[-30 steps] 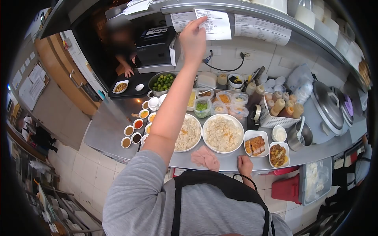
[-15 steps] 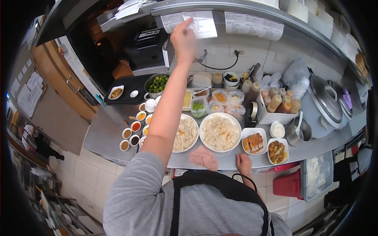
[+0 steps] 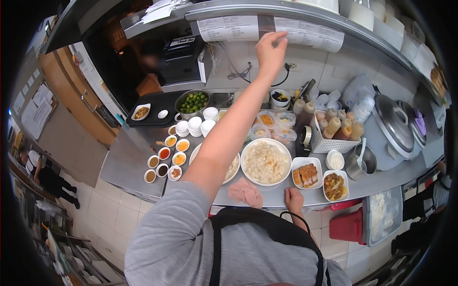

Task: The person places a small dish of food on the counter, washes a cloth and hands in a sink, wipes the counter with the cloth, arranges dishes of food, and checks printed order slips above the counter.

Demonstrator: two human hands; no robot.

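Observation:
My left hand (image 3: pixel 271 56) is raised to the metal rail above the counter. Its thumb and forefinger are curved with a small gap between them, at the left end of a group of printed paper slips (image 3: pixel 312 35). More printed slips (image 3: pixel 228 28) hang to the left of it. My right hand (image 3: pixel 294 198) rests at the counter's front edge with its fingers curled in. Near it lie a pink cloth (image 3: pixel 245 192), a bowl of rice (image 3: pixel 266 162), a dish of sliced fried meat (image 3: pixel 307 174) and a dish of stew (image 3: pixel 335 186). My left forearm partly covers a second rice bowl (image 3: pixel 232 170).
Small sauce cups (image 3: pixel 164 153) and a pot of green citrus (image 3: pixel 192 101) stand on the left. On the right are a basket of squeeze bottles (image 3: pixel 336 136), a metal pot (image 3: pixel 360 159) and large lidded cookers (image 3: pixel 393 121). A person (image 3: pixel 43 174) stands far left.
My left hand has moved right along the rail, from the left paper slips to the right group. The left slips now hang flat. My right hand has stayed at the counter edge.

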